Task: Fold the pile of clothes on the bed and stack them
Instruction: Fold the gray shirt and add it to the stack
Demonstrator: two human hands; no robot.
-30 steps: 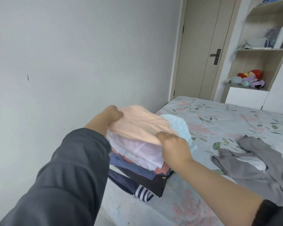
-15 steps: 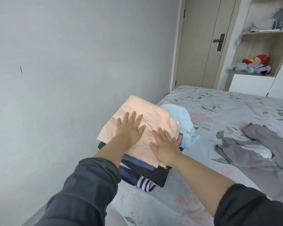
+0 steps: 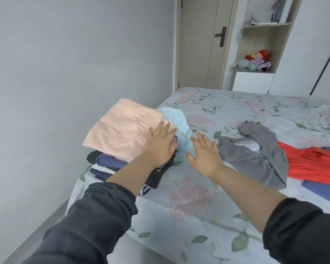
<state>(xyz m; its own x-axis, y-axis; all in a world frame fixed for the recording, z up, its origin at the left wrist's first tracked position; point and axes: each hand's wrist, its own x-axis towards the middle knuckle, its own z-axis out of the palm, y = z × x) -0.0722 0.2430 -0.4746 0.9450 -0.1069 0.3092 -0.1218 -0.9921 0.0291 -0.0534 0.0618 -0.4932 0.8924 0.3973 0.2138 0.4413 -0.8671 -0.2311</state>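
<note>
A stack of folded clothes stands at the bed's left corner, topped by a folded peach garment. A light blue garment lies bunched just right of the stack. My left hand hovers flat with straight fingers over the stack's right edge. My right hand is spread open above the bedsheet, off the stack, holding nothing. Unfolded clothes lie to the right: a grey garment, a red one and a blue one.
The floral bedsheet covers the bed, whose left edge runs along a grey wall. A closed door and a shelf with plush toys stand beyond the bed's far end.
Both hands set the peach garment on the stack, pressed it flat, then lifted off and moved right. The view has turned right, showing more unfolded clothes.
</note>
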